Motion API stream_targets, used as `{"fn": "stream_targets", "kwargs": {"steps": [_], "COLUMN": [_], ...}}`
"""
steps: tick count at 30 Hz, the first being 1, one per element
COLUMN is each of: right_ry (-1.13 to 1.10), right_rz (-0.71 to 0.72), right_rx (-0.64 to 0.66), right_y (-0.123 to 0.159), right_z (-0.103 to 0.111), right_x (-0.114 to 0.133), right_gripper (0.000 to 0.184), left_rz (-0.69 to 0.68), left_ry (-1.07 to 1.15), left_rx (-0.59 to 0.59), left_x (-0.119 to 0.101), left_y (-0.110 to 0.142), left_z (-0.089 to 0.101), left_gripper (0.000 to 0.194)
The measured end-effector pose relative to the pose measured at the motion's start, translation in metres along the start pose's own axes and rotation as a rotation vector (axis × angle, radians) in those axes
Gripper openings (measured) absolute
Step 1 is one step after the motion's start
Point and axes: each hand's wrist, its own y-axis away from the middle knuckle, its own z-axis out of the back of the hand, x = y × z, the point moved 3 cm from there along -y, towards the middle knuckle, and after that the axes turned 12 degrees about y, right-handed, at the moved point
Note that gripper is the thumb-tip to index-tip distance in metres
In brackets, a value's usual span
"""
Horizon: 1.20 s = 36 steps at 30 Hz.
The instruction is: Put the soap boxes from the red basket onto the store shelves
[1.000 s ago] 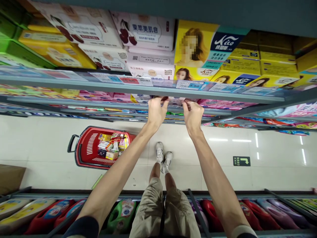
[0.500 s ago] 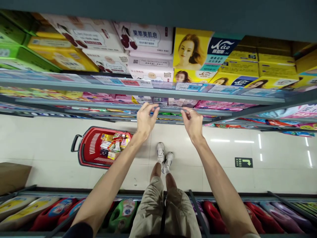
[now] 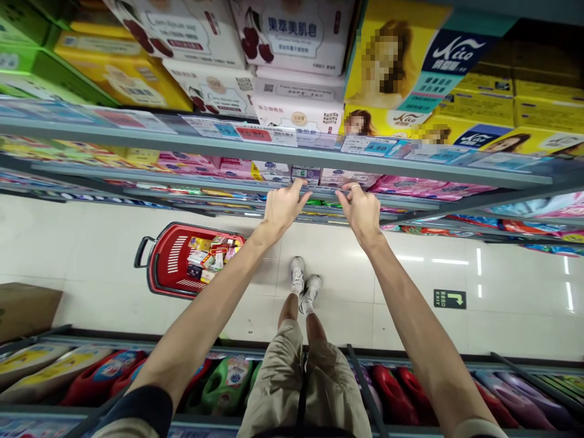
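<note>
My left hand (image 3: 283, 205) reaches to the edge of a lower shelf (image 3: 241, 184), its thumb and index finger apart and nothing visible between them. To its right, my right hand (image 3: 362, 213), with a ring on one finger, is at the same edge; thumb and forefinger are parted there too. Just beyond the fingertips stand small purple-and-white boxes (image 3: 305, 175). Pink packs (image 3: 424, 186) lie right of them. Whether the fingertips touch the shelf edge, I cannot tell. On the shelf above are white boxes with cherries (image 3: 292, 36) and yellow Nico boxes (image 3: 387, 55).
A red shopping basket (image 3: 159, 261) holding several small boxes stands on the floor at left. My feet in white sneakers (image 3: 297, 274) are between two shelf rows. Behind me are bottles, including a green one (image 3: 227, 386). A cardboard box (image 3: 27, 310) sits at far left.
The upper shelf and its boxes appear larger and closer. My left hand has shifted right, nearer to my right hand, which moved only slightly. The basket appears a little higher in view.
</note>
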Motion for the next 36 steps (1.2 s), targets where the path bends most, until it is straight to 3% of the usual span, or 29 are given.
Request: {"fn": "stream_targets", "kwargs": {"steps": [7,20,31,36], "right_ry": [0.130,0.289,0.205,0.239], "right_rz": [0.097,0.256,0.155,0.196], "right_rx": [0.034,0.117,0.178,0.195], "right_y": [-0.005,-0.006,-0.011,-0.009], "right_z": [0.003,0.006,0.015,0.014], "right_x": [-0.001,0.005,0.009,0.012], "right_gripper": [0.032,0.044,0.038,0.043], "left_rz": [0.001,0.015,0.115,0.116], "left_ry": [-0.145,-0.134,-0.025,-0.054], "left_rx": [0.106,0.142,0.119,0.151], "left_x": [-0.001,-0.008,-0.011,-0.014], "left_y": [-0.010,-0.016,-0.015,-0.014], "left_z": [0.004,0.013,0.010,0.012], "left_gripper": [0.034,0.036,0.036,0.038]}}
